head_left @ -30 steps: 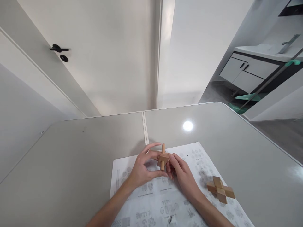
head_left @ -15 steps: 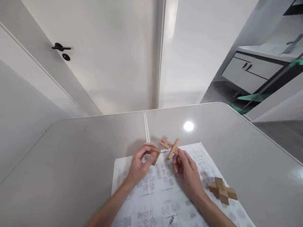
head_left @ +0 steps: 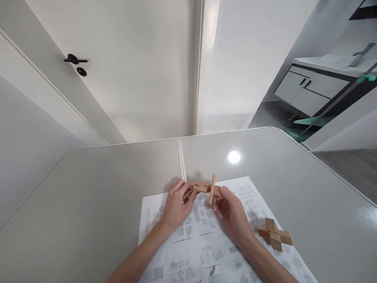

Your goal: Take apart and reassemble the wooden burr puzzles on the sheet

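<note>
My right hand (head_left: 231, 212) pinches two crossed wooden puzzle bars (head_left: 209, 188), one lying sideways and one standing through it, above a printed instruction sheet (head_left: 206, 243). My left hand (head_left: 176, 204) is closed on a single wooden bar (head_left: 187, 193), whose tip meets the left end of the crossed pair. Both hands hover just over the sheet's far edge. An assembled wooden cross puzzle (head_left: 275, 234) lies on the sheet to the right of my right wrist.
The sheet lies on a grey table (head_left: 88, 196) with a centre seam. Behind the table are a white door with a black handle (head_left: 75, 61) and a wall. A cabinet (head_left: 306, 92) and a green mop (head_left: 306, 122) stand at the far right.
One second ago both hands held one joined puzzle. A bar came away in my left hand. Now that bar is back against the crossed pair in my right hand.
</note>
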A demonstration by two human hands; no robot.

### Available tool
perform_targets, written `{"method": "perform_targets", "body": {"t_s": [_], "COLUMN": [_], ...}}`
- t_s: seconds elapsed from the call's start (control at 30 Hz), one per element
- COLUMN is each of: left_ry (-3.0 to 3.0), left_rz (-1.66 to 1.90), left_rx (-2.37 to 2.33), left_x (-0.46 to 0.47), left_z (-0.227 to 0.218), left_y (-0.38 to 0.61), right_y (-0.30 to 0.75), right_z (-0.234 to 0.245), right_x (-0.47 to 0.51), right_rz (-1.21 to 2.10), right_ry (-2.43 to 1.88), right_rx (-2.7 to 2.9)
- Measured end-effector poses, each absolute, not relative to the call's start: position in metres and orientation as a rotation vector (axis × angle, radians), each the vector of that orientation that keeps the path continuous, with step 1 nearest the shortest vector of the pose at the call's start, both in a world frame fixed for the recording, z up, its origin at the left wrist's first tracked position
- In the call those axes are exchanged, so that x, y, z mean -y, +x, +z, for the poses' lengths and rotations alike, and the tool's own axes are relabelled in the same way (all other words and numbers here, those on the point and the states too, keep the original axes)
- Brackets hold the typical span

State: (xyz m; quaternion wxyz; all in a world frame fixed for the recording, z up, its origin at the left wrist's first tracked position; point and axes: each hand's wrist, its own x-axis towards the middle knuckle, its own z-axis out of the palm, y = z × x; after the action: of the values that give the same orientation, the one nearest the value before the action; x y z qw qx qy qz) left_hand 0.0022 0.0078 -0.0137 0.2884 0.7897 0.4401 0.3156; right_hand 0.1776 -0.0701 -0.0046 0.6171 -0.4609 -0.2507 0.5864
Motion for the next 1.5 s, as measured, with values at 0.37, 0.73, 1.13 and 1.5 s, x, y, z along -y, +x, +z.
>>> {"method": "perform_targets", "body": {"t_s": [0.37, 0.73, 1.13, 1.5], "left_ry": [2.267, 1.789, 1.823, 1.728], "left_rz": [0.768, 0.957, 0.865, 0.86], "left_rx": [-1.265, -1.218, -1.025, -1.018], "left_x": [-0.008, -0.005, -0.001, -0.002], "left_z": [-0.019, -0.006, -0.006, -0.003], "left_y": [0.001, 0.0, -0.003, -0.003], "right_y": [0.176, 0.178, 0.173, 0.177], "right_z": [-0.003, -0.011, -0.001, -0.011], "right_x": [0.071, 0.069, 0.071, 0.073], "right_rz": [1.399, 1.529, 1.611, 1.618], "right_ry": [-0.967, -0.808, -0.766, -0.802], "right_rx": [0.543, 0.39, 0.504, 0.45]}}
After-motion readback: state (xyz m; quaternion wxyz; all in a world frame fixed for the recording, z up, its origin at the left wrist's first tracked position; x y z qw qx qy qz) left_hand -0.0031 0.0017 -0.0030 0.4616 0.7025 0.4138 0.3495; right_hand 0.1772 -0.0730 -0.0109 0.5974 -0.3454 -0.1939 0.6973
